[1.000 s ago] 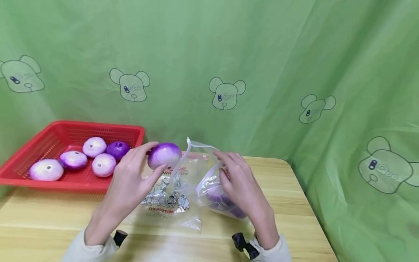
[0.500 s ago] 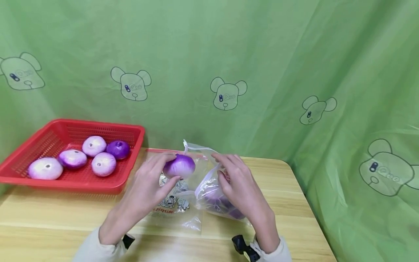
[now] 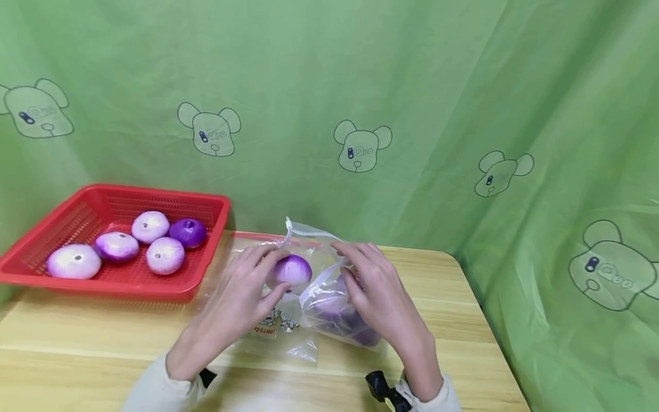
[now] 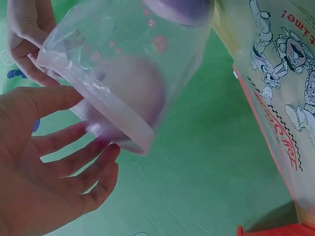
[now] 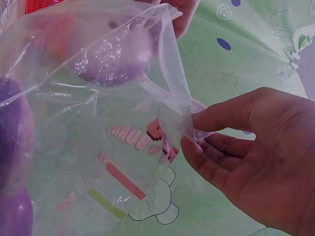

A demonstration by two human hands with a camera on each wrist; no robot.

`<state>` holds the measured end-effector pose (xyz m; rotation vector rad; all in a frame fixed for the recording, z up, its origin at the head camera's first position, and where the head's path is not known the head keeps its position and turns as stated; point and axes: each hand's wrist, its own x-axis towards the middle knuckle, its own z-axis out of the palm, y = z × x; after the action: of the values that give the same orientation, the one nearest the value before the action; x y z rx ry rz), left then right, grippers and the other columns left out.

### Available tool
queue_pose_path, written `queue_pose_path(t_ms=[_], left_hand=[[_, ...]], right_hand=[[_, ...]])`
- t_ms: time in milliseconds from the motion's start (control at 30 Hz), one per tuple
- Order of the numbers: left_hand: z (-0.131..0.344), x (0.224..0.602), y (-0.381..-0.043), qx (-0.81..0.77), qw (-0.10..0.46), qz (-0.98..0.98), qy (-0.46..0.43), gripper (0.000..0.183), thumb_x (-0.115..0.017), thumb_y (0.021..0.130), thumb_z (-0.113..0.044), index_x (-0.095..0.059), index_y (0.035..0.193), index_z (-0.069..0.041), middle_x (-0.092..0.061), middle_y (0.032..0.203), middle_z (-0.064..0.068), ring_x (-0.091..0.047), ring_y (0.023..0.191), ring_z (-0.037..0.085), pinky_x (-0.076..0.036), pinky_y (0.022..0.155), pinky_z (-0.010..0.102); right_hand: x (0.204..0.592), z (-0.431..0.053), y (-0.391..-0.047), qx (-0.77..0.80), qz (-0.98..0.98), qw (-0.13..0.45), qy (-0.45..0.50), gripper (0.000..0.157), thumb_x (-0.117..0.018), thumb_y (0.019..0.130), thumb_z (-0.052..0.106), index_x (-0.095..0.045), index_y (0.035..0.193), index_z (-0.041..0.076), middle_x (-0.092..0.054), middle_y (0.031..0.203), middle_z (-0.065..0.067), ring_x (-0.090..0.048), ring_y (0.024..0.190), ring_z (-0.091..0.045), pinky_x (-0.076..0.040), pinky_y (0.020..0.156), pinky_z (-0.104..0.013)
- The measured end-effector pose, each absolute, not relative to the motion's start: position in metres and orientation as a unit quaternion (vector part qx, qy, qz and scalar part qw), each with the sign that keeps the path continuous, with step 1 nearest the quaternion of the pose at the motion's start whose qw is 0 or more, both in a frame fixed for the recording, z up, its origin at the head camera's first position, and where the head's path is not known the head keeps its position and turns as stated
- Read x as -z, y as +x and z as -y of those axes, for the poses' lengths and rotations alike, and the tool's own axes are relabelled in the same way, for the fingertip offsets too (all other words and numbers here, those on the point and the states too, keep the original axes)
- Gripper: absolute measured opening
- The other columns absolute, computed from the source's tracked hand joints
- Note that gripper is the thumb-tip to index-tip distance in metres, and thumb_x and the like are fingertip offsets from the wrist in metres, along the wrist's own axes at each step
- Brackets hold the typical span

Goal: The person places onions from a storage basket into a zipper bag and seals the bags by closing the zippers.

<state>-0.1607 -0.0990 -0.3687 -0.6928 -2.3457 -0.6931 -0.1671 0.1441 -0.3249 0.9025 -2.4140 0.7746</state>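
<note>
My left hand [image 3: 242,289] holds a purple-and-white onion [image 3: 300,271] between thumb and fingertips at the mouth of a clear zip bag [image 3: 324,297]. In the left wrist view, most of that onion [image 4: 133,88] shows through the plastic, past the whitish zip edge, with the fingertips at its near end. My right hand [image 3: 378,280] pinches the opposite side of the bag's mouth between thumb and fingers, keeping it spread. More purple onions [image 3: 362,332] rest lower in the bag, partly hidden by the right hand.
A red perforated basket [image 3: 170,293] with several onions [image 3: 165,256] stands on the left of the wooden table [image 3: 432,320]. Beneath the hands lies another clear printed bag [image 3: 304,349] with a red top strip. A green curtain [image 3: 288,86] hangs behind the table and along its right side.
My left hand has moved right and slightly down, carrying the onion from outside the bag into its mouth. My right hand has kept nearly the same place and its grip on the bag.
</note>
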Motion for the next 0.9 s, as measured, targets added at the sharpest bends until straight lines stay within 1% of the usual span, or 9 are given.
queue_pose_path(t_ms=[167, 367, 467, 567, 600, 667, 700, 800, 900], left_hand=[[0.0998, 0.3710, -0.1600, 0.242, 0.288, 0.889, -0.262, 0.051, -0.084, 0.079, -0.014, -0.063, 0.125, -0.007, -0.064, 0.121, 0.011, -0.060, 0.109, 0.029, -0.051, 0.091, 0.046], [0.1008, 0.3676, -0.1581, 0.238, 0.284, 0.886, -0.281, 0.032, -0.078, 0.085, -0.015, -0.068, 0.114, -0.009, -0.067, 0.113, 0.006, -0.061, 0.108, 0.027, -0.049, 0.091, 0.045], [0.1025, 0.3643, -0.1552, 0.233, 0.264, 0.889, -0.293, 0.028, -0.074, 0.089, -0.022, -0.069, 0.115, -0.010, -0.069, 0.113, 0.004, -0.060, 0.110, 0.025, -0.047, 0.094, 0.045], [0.1045, 0.3633, -0.1534, 0.221, 0.231, 0.895, -0.310, 0.031, -0.071, 0.092, -0.031, -0.070, 0.116, -0.012, -0.069, 0.119, 0.003, -0.059, 0.117, 0.026, -0.043, 0.103, 0.047], [0.1049, 0.3639, -0.1534, 0.216, 0.222, 0.897, -0.316, 0.032, -0.071, 0.092, -0.031, -0.070, 0.117, -0.011, -0.069, 0.120, 0.004, -0.059, 0.118, 0.026, -0.043, 0.104, 0.048], [0.1051, 0.3653, -0.1541, 0.215, 0.212, 0.894, -0.330, 0.028, -0.073, 0.092, -0.026, -0.071, 0.115, -0.010, -0.070, 0.119, 0.004, -0.061, 0.117, 0.026, -0.043, 0.104, 0.048], [0.1047, 0.3663, -0.1549, 0.218, 0.212, 0.891, -0.338, 0.025, -0.073, 0.091, -0.021, -0.071, 0.113, -0.009, -0.071, 0.115, 0.004, -0.063, 0.114, 0.024, -0.046, 0.102, 0.046], [0.1031, 0.3688, -0.1577, 0.234, 0.229, 0.876, -0.355, 0.018, -0.073, 0.089, -0.008, -0.072, 0.107, -0.007, -0.072, 0.102, 0.003, -0.066, 0.097, 0.020, -0.053, 0.089, 0.039], [0.1012, 0.3696, -0.1591, 0.254, 0.243, 0.861, -0.367, 0.011, -0.071, 0.090, -0.006, -0.071, 0.101, -0.007, -0.071, 0.095, 0.000, -0.065, 0.090, 0.016, -0.055, 0.082, 0.034]], right_hand=[[0.3274, -0.1442, -0.1673, -0.288, 0.874, 0.219, 0.325, 0.051, -0.069, 0.085, -0.008, -0.060, 0.134, 0.004, -0.067, 0.115, -0.008, -0.062, 0.095, -0.015, -0.057, 0.079, -0.025], [0.3253, -0.1466, -0.1702, -0.293, 0.879, 0.212, 0.312, 0.052, -0.069, 0.085, -0.008, -0.059, 0.135, 0.003, -0.066, 0.116, -0.009, -0.063, 0.096, -0.016, -0.057, 0.078, -0.026], [0.3244, -0.1478, -0.1718, -0.299, 0.880, 0.213, 0.303, 0.051, -0.068, 0.086, -0.008, -0.059, 0.135, 0.003, -0.066, 0.117, -0.010, -0.064, 0.094, -0.017, -0.057, 0.073, -0.024], [0.3248, -0.1493, -0.1729, -0.304, 0.880, 0.216, 0.295, 0.050, -0.066, 0.088, -0.009, -0.058, 0.136, 0.002, -0.065, 0.118, -0.011, -0.065, 0.093, -0.018, -0.057, 0.069, -0.022], [0.3250, -0.1495, -0.1731, -0.305, 0.880, 0.216, 0.293, 0.050, -0.066, 0.088, -0.009, -0.057, 0.137, 0.002, -0.065, 0.118, -0.012, -0.065, 0.092, -0.018, -0.057, 0.069, -0.022], [0.3256, -0.1496, -0.1738, -0.309, 0.880, 0.217, 0.288, 0.051, -0.065, 0.089, -0.008, -0.055, 0.138, 0.001, -0.064, 0.118, -0.014, -0.065, 0.092, -0.019, -0.057, 0.069, -0.022], [0.3258, -0.1495, -0.1740, -0.309, 0.881, 0.216, 0.286, 0.052, -0.065, 0.089, -0.008, -0.054, 0.139, 0.001, -0.064, 0.118, -0.014, -0.065, 0.092, -0.019, -0.057, 0.070, -0.022], [0.3263, -0.1486, -0.1745, -0.307, 0.883, 0.215, 0.282, 0.053, -0.066, 0.090, -0.004, -0.052, 0.141, 0.002, -0.064, 0.119, -0.014, -0.063, 0.095, -0.018, -0.058, 0.072, -0.024], [0.3265, -0.1475, -0.1745, -0.296, 0.888, 0.214, 0.280, 0.051, -0.066, 0.091, -0.001, -0.053, 0.140, 0.003, -0.063, 0.121, -0.012, -0.060, 0.098, -0.018, -0.058, 0.074, -0.029]])
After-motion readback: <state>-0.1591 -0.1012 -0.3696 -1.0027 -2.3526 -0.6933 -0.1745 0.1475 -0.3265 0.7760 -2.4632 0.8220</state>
